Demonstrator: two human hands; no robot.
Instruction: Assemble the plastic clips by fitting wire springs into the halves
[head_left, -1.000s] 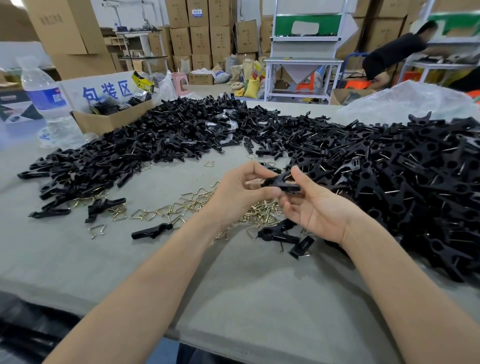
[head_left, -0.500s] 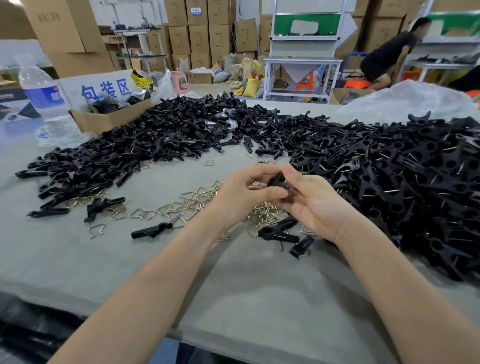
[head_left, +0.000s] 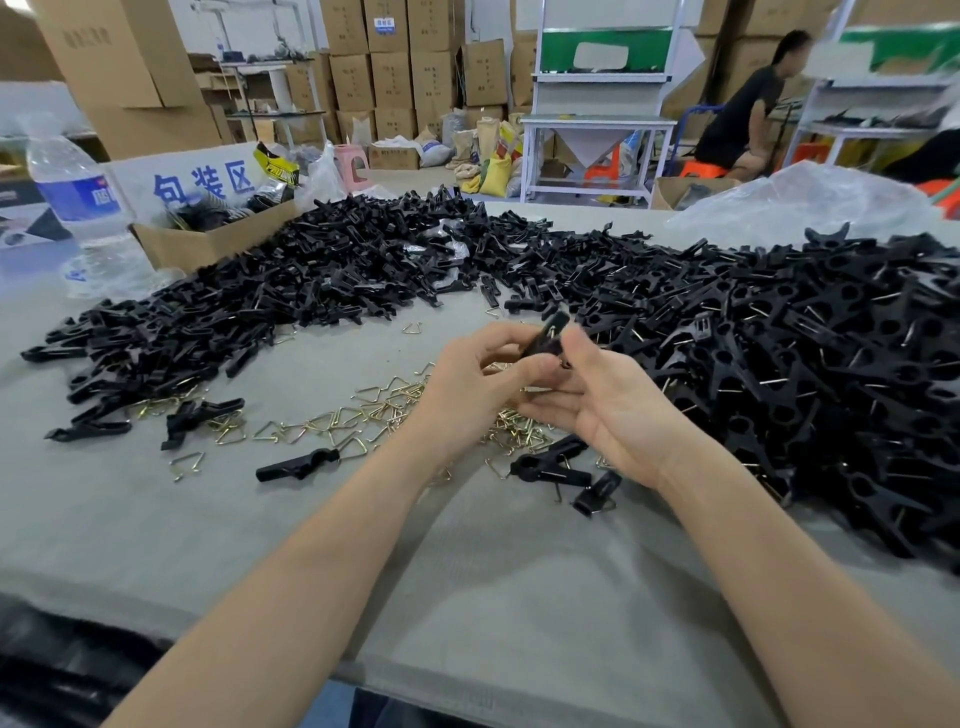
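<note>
One clip (head_left: 545, 336), mid-assembly, pinched by fingers (head_left: 484, 340) of my left hand (head_left: 467, 387) and right hand (head_left: 613, 410); next, I judge: press spring home. Spare wire springs (head_left: 379, 410) beneath, on counter (head_left: 467, 561).

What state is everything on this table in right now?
Left hand, pinches clip.
Right hand, pinches clip too.
Clip, tilted, held off the table.
Springs, loose on table.
Left pile, heaped black parts.
Right pile, heaped, wires showing.
Bottle, upright.
Box, open.
</note>
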